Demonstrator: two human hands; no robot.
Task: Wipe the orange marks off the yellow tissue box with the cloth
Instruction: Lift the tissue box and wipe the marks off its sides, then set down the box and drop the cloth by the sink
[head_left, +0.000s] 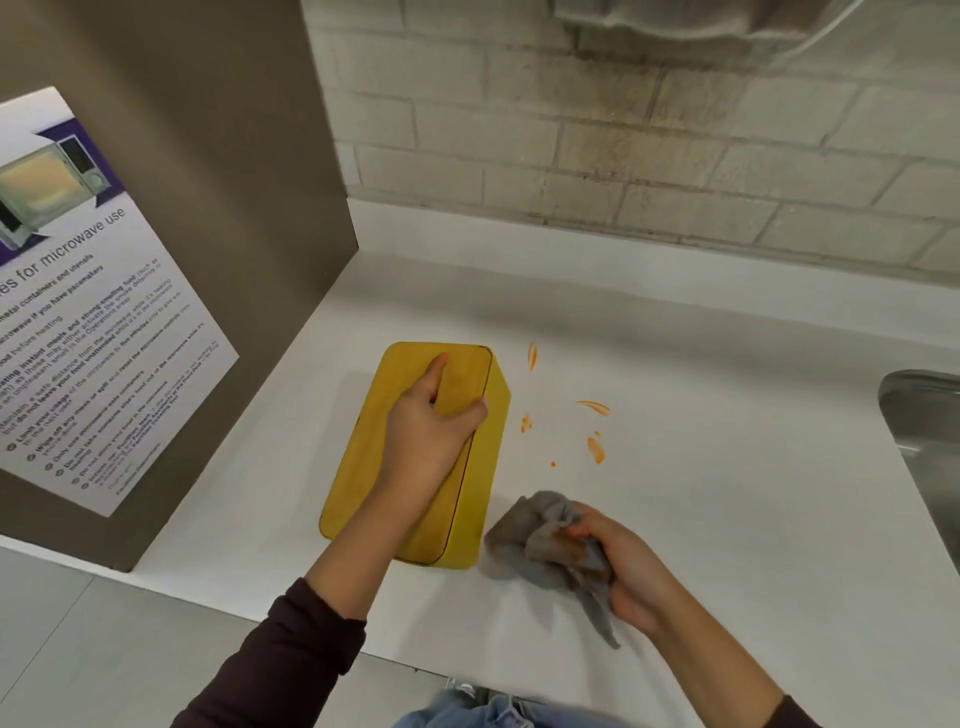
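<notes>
The yellow tissue box (363, 467) lies on the white counter (701, 519), its wooden-looking top facing up. My left hand (431, 431) rests on that top, fingers spread and thumb hooked over the right edge, holding the box. My right hand (628, 566) is closed around a crumpled grey cloth (540, 540) just right of the box's near corner, the cloth touching the counter. An orange stain shows on the cloth near my fingers. I see no orange marks on the visible faces of the box.
Several orange smears (592, 447) lie on the counter right of the box. A brown cabinet side with a microwave-use poster (88, 322) stands at left. A steel sink (924, 441) sits at the right edge. A tiled wall (623, 130) runs behind.
</notes>
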